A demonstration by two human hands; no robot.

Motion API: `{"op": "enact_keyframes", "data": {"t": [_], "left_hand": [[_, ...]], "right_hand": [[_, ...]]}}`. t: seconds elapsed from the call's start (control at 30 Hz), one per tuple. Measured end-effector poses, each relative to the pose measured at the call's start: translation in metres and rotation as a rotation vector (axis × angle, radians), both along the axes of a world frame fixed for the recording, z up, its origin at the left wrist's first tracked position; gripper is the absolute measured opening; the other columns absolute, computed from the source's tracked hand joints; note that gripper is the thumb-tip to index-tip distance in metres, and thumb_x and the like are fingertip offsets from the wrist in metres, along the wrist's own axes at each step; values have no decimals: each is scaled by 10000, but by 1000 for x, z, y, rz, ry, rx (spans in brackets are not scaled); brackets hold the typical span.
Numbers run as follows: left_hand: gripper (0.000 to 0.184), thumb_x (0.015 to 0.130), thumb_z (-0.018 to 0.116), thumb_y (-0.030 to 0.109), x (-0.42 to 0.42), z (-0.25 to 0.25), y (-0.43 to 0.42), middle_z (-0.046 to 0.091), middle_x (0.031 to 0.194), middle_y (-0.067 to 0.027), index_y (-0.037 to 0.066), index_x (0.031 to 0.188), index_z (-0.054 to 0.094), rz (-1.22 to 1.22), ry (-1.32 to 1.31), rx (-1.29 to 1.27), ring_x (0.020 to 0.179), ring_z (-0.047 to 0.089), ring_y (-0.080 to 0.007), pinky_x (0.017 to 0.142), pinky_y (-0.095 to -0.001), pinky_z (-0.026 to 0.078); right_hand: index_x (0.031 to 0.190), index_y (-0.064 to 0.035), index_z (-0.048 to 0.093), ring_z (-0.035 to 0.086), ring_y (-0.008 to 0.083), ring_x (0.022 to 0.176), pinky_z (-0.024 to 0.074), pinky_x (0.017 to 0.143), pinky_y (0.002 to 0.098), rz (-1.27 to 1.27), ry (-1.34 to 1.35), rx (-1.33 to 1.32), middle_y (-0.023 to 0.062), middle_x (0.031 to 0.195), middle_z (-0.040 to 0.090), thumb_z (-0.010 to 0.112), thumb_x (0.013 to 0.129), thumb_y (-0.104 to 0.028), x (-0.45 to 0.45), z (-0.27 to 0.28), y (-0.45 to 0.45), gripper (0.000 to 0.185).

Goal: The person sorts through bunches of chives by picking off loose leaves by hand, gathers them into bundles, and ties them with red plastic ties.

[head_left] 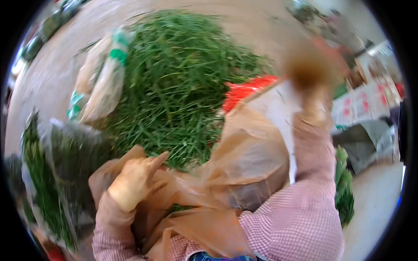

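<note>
My left hand [133, 182] is at the lower left on a thin, see-through brown plastic sheet [248, 152]. Its index finger points out toward the greens, while the other fingers curl onto the plastic. Raised at the right, my right hand [312, 108] is smeared by motion, with a brown blur at its upper end. Whether it holds anything cannot be made out. The sheet spreads across my lap and up beside my right forearm, along with a white strip [285, 122]. Just beyond lies a large heap of long, grass-like green leaves [174, 74].
Left of the heap lie two long clear plastic bundles [102, 82] with green marks. Bagged greens [65, 174] stand at the left edge. Red strands [246, 91] lie beside the heap. Printed cartons [365, 102] and more greens [344, 187] are on the right.
</note>
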State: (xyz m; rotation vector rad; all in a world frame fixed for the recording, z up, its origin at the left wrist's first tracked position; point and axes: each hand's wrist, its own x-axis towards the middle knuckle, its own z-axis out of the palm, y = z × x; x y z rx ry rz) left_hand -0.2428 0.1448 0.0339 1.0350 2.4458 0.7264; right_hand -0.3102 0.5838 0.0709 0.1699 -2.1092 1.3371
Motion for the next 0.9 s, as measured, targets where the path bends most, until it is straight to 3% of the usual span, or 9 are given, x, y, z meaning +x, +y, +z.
{"op": "enact_keyframes", "data": {"t": [0.37, 0.43, 0.47, 0.57, 0.6, 0.67, 0.73, 0.83, 0.9], "left_hand": [[592, 755, 699, 257, 24, 9, -13, 656, 867, -164, 19, 1259, 498, 52, 81, 77, 869, 633, -338, 787, -440, 490], [580, 814, 667, 243, 48, 2, -34, 647, 957, -155, 23, 1311, 467, 147, 255, 383, 887, 617, -328, 822, -423, 472], [570, 841, 652, 238, 61, 3, -50, 643, 982, -153, 25, 1331, 455, 184, 357, 550, 887, 611, -325, 832, -414, 466], [501, 823, 662, 158, 98, 33, -105, 661, 1004, -166, 26, 1284, 518, 389, -25, 721, 861, 645, -306, 780, -392, 524], [490, 818, 668, 130, 106, 29, -123, 665, 1011, -150, 18, 1273, 526, 450, 289, 791, 844, 647, -275, 783, -381, 523], [371, 829, 676, 111, 131, 53, -169, 663, 1065, -160, 3, 1175, 595, 648, 216, 846, 958, 650, -249, 840, -357, 511], [252, 813, 706, 115, 142, 68, -217, 658, 1129, -155, 3, 1034, 662, 909, 471, 739, 1068, 626, -231, 930, -344, 481], [392, 817, 710, 135, 130, 83, -289, 668, 1104, -114, 24, 1181, 615, 1273, 519, 594, 1109, 596, -217, 971, -332, 447], [690, 777, 735, 412, 109, 86, -323, 610, 1201, -176, 44, 1313, 502, 1324, 577, 133, 1155, 564, -302, 986, -369, 438]], "right_hand": [[989, 8, 638, 636, 357, 937, 492, 828, 443, -532, -915, 1136, 234, 955, 657, 718, 696, -277, 26, -178, 263, 417], [1125, 0, 595, 595, 393, 1033, 458, 905, 449, -429, -762, 1334, 250, 1090, 626, 742, 656, -296, 35, -113, 143, 573], [1175, -9, 576, 589, 389, 1047, 453, 910, 443, -452, -967, 1382, 252, 1120, 615, 723, 684, -283, 7, -100, 134, 581], [1241, -31, 549, 589, 357, 1050, 461, 904, 413, -74, -440, 1161, 219, 1130, 616, 644, 806, -208, -22, -24, -36, 479], [1248, -37, 552, 595, 335, 1045, 469, 899, 394, 125, -128, 1099, 204, 1119, 624, 617, 847, -173, -33, -19, -68, 428], [1185, -19, 599, 606, 238, 1041, 459, 909, 334, 369, -350, 759, 151, 1086, 652, 618, 837, -80, -15, 36, -215, 355], [1117, -9, 641, 619, 178, 998, 465, 883, 292, 620, -350, 543, 116, 1046, 672, 640, 817, -45, -17, 46, -306, 302], [1042, 0, 662, 633, 179, 911, 484, 833, 289, 899, -74, 569, 105, 964, 684, 633, 840, -54, -16, 57, -419, 211], [999, 1, 668, 642, 204, 887, 496, 800, 303, 1002, 18, 551, 115, 940, 681, 639, 844, -69, -9, 65, -482, 173]]}}
